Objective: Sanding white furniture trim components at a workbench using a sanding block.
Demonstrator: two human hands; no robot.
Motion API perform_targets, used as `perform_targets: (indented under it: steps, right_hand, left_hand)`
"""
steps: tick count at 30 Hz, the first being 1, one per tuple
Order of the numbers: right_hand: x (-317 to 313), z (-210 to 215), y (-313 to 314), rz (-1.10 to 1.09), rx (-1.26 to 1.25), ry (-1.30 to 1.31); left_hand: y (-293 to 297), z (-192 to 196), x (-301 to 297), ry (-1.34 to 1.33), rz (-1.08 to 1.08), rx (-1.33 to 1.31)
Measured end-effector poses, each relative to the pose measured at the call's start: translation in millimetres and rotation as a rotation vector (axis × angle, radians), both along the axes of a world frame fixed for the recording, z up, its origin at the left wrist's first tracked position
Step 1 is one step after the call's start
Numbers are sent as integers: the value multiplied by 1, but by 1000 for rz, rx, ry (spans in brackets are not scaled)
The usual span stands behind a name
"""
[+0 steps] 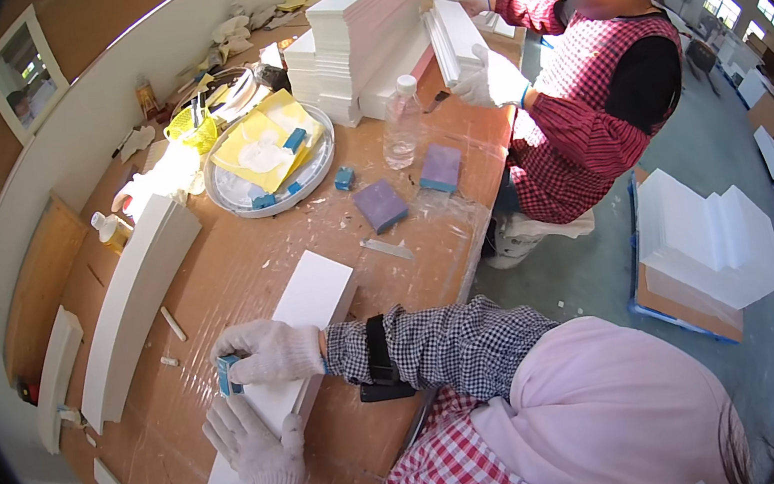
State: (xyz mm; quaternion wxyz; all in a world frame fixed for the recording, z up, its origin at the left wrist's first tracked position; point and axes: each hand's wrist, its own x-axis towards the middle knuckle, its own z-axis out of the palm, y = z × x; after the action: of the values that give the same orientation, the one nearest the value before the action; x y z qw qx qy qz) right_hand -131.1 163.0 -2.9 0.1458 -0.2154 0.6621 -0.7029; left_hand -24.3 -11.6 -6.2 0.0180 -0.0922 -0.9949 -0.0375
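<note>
A long white board (310, 290) lies slanting across the brown table, with more white pieces beneath or beside it. My right hand (271, 354), in a pale knit glove, closes its fingers around a small blue block (228, 376), which looks like a sanding block, at the board's left edge. Just below it, my left hand (256, 452), gloved the same way, lies flat on the board with its fingers spread. Its fingertips are close to the blue block; whether they touch it I cannot tell. The hands hide the middle of the board.
A round tray (330, 163) with yellow sheets, white powder and blue blocks stands farther off. Near it are two purple-topped blocks (379, 206) and a clear bottle (402, 128). Curved white pieces (129, 308) lie left. Stacked white boards (365, 38) stand beyond; a co-worker (587, 99) handles boards.
</note>
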Motion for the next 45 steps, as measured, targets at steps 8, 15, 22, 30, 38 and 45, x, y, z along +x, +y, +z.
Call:
perform_targets:
  steps: [8, 15, 22, 30, 38, 45]
  right_hand:
    - [-5, -7, -3, -17, 1, -2]
    - [-6, -6, -5, 26, -57, -128]
    - [-10, -9, -3, 29, -147, -117]
    - [-8, -14, 0, 10, -365, -198]
    - [-8, -19, 2, 20, -346, -165]
    - [17, -36, -44, 133, -885, -516]
  left_hand:
    - [3, -6, -11, 68, -58, -11]
    - [10, -2, -17, 10, 4, 76]
    - [12, 0, -18, 23, 5, 108]
    - [15, -2, -13, 107, -2, 88]
    - [25, 8, -9, -47, 116, 85]
    - [16, -3, -11, 29, 140, 69]
